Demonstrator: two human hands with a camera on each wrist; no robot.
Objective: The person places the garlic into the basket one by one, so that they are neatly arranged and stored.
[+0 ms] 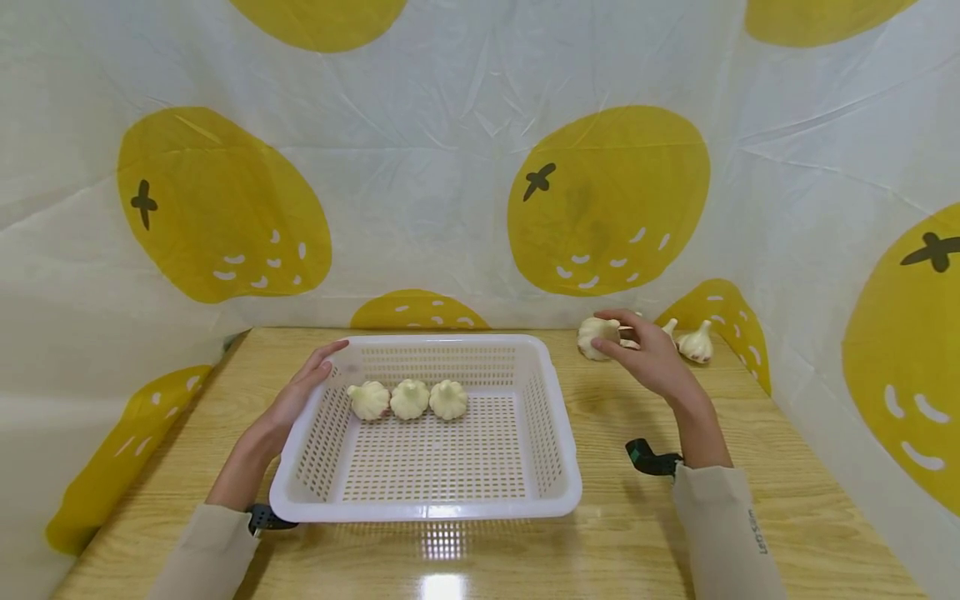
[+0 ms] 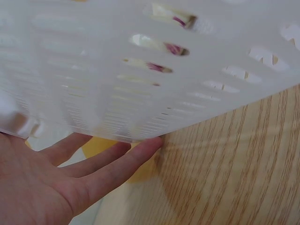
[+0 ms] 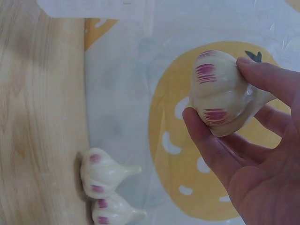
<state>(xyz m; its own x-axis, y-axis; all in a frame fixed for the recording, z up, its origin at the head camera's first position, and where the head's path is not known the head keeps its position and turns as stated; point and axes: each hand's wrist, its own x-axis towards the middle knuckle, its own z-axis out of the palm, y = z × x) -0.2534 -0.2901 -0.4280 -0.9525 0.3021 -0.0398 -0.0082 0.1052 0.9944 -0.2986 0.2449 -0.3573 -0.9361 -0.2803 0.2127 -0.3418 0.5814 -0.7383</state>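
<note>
A cream garlic bulb (image 3: 218, 89) with purple streaks is pinched between the thumb and fingers of my right hand (image 1: 648, 354), above the table's back right. Beyond that hand, partly hidden by it, more garlic bulbs (image 1: 696, 342) stand at the back edge. Three pale bulbs (image 1: 409, 399) form a row inside the white slotted basket (image 1: 429, 510), toward its left and back. My left hand (image 1: 294, 396) lies along the outside of the basket's left wall near the back corner. In the left wrist view its fingers (image 2: 115, 168) are straight and spread, fingertips at the wall.
The wooden table (image 1: 615, 533) carries the basket and the bulbs. A white curtain (image 1: 435, 192) with big yellow fruit prints closes off the back and both sides. Black wrist devices (image 1: 652, 458) stick out beside both beige sleeves (image 1: 723, 525).
</note>
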